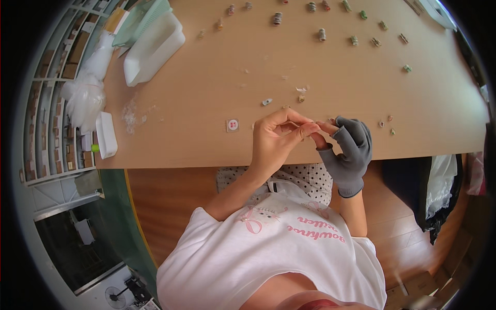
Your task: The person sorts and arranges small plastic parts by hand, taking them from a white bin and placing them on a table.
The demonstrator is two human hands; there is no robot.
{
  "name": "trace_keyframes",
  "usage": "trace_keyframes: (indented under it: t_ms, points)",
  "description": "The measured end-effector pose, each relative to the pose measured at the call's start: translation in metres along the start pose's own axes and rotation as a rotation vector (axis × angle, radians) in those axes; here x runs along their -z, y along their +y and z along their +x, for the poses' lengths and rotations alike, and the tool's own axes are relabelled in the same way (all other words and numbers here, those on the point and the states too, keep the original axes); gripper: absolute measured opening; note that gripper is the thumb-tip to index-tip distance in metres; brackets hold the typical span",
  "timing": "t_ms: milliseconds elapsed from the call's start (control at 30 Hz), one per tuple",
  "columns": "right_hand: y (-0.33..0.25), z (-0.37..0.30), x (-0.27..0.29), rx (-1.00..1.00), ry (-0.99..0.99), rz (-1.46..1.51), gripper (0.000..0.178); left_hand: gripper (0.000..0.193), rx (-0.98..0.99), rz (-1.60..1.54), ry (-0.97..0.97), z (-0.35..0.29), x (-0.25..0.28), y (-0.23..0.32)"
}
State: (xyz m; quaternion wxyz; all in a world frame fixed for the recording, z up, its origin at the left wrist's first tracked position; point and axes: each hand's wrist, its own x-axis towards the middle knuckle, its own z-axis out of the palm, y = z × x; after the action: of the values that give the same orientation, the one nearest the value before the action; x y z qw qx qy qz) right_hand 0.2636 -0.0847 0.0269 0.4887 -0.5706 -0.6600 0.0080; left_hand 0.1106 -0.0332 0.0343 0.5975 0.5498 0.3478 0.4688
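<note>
Over the near edge of the wooden table (201, 103), my two hands meet at the fingertips. My bare left hand (276, 137) pinches with thumb and index finger. My right hand (351, 147), in a grey glove that leaves fingertips bare, pinches right against it. Whatever sits between the fingers is too small and covered to name. Just beyond the hands lie a small whitish piece (266, 102) and a small brownish piece (301, 98) with transparent scraps (303, 90). A small square card with a round red-and-white mark (232, 125) lies left of my left hand.
Several small banded bundles, one a grey stack (278, 18), are spread along the far side. A few tiny pieces (391, 118) lie right of my glove. At the left stand a white bin (155, 49), a green basket (139, 23), a small white tray (106, 135) and plastic bags (85, 95).
</note>
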Motion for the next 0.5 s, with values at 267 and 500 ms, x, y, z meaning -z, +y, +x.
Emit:
trace_keyframes:
  t_ms: [267,500]
  points:
    - [-0.022,0.064,-0.037,0.313,-0.225,-0.061,0.03,0.009,-0.002,-0.244,0.103,0.003,0.06,-0.002]
    - [0.01,0.189,-0.141,0.75,-0.351,-0.143,0.014,0.038,-0.102,0.385,0.234,-0.004,0.147,-0.007]
